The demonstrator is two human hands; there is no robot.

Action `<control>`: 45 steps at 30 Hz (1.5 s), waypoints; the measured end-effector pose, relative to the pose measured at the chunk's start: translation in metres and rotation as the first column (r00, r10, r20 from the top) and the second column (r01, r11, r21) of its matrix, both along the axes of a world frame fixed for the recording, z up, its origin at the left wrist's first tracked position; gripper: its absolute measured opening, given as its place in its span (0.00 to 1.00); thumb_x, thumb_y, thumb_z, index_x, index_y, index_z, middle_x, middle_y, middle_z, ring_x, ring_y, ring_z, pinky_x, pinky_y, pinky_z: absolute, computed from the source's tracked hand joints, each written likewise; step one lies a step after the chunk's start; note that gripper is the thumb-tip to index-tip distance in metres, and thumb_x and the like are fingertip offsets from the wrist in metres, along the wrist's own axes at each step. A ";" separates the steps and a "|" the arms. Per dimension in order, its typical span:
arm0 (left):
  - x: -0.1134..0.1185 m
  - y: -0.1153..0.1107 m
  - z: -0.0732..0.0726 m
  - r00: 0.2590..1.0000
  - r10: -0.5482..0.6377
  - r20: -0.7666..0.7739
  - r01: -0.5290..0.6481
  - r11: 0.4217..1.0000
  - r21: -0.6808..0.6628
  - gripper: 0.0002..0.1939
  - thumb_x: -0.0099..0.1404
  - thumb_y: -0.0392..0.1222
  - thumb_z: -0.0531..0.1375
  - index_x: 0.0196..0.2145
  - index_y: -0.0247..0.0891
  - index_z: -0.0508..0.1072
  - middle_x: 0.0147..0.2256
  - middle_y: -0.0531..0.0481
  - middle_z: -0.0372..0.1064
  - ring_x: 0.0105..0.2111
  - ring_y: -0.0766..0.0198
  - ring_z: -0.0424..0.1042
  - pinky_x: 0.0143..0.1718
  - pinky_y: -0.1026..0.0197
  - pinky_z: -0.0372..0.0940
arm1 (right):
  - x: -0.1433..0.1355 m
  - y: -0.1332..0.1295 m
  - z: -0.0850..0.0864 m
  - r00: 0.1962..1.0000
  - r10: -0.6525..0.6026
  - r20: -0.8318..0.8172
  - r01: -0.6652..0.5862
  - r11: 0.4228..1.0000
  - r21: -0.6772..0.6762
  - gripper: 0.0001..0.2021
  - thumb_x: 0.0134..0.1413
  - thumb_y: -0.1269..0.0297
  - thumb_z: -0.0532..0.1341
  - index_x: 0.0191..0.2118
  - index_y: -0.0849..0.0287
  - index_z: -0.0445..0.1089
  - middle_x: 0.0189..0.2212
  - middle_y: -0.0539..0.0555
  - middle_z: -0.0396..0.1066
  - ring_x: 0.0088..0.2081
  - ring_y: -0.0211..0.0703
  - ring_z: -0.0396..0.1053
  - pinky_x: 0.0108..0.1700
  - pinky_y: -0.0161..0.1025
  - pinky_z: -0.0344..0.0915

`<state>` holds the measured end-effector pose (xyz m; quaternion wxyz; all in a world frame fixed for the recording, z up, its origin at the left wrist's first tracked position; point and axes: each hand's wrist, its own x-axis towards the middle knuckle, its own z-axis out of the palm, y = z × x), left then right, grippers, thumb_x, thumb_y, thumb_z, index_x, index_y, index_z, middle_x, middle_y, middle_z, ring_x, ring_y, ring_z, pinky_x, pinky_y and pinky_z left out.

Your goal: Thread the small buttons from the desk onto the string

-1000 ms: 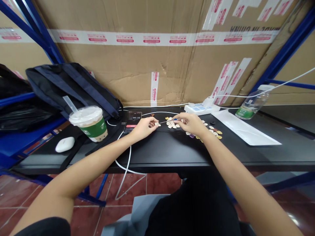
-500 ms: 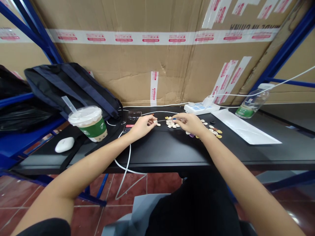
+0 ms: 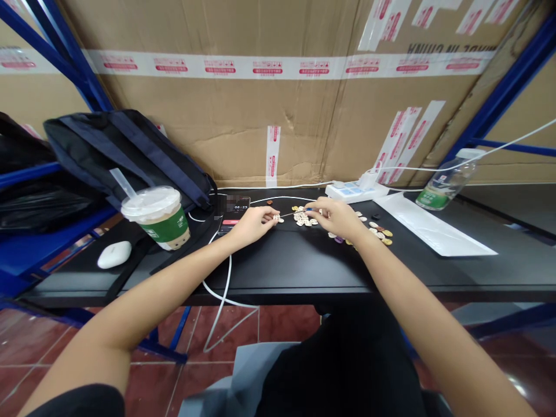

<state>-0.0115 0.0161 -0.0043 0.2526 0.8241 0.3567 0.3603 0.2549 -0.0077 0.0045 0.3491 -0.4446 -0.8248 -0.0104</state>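
My left hand [image 3: 256, 225] is closed in a pinch over the black table, with small white buttons [image 3: 277, 218] at its fingertips. From these buttons a thin, straight strand or rod [image 3: 292, 214] runs to my right hand [image 3: 329, 213], whose fingers are pinched around its blue end [image 3: 308, 209]. Whether it is thread, wire or needle is too fine to tell. Between and just behind my hands lies a cluster of pale buttons [image 3: 304, 220]. More buttons, white, yellow, brown and purple [image 3: 380, 234], lie scattered to the right, partly behind my right wrist.
A phone [image 3: 234, 209] with a running timer lies behind my left hand. On the left stand a lidded drink cup [image 3: 161, 220], a white case [image 3: 114, 255] and a backpack [image 3: 139, 156]. A power strip [image 3: 356, 190], white packet [image 3: 428, 223] and bottle [image 3: 445, 182] sit right; a white cable [image 3: 226, 284] hangs over the front edge.
My left hand has shifted very slightly to the right, and the buttons at its fingertips sit a little lower. My right hand has barely moved. The phone's timer has advanced.
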 end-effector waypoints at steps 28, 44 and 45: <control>-0.002 -0.004 0.010 0.951 0.194 -0.241 -0.155 0.973 0.172 0.12 0.68 0.36 0.57 0.41 0.36 0.81 0.42 0.45 0.79 0.39 0.58 0.77 0.46 0.58 0.69 | -0.002 -0.007 0.003 0.999 -0.032 0.015 0.032 0.999 0.023 0.08 0.57 0.60 0.61 0.36 0.57 0.75 0.31 0.53 0.74 0.30 0.41 0.66 0.33 0.39 0.58; -0.004 0.002 0.004 0.946 0.221 -0.236 -0.185 0.969 0.166 0.11 0.68 0.32 0.54 0.41 0.34 0.77 0.35 0.46 0.74 0.32 0.62 0.73 0.43 0.58 0.68 | -0.007 -0.004 -0.001 0.994 0.109 -0.005 -0.110 0.992 -0.059 0.08 0.58 0.60 0.62 0.38 0.53 0.78 0.38 0.53 0.78 0.36 0.43 0.73 0.35 0.39 0.66; -0.004 0.001 0.004 0.946 0.227 -0.233 -0.187 0.966 0.181 0.11 0.69 0.32 0.54 0.40 0.34 0.77 0.36 0.45 0.74 0.33 0.62 0.72 0.44 0.57 0.68 | -0.007 -0.004 -0.001 0.995 0.104 0.004 -0.104 0.993 -0.061 0.08 0.58 0.60 0.62 0.38 0.53 0.78 0.38 0.53 0.78 0.36 0.44 0.73 0.36 0.39 0.66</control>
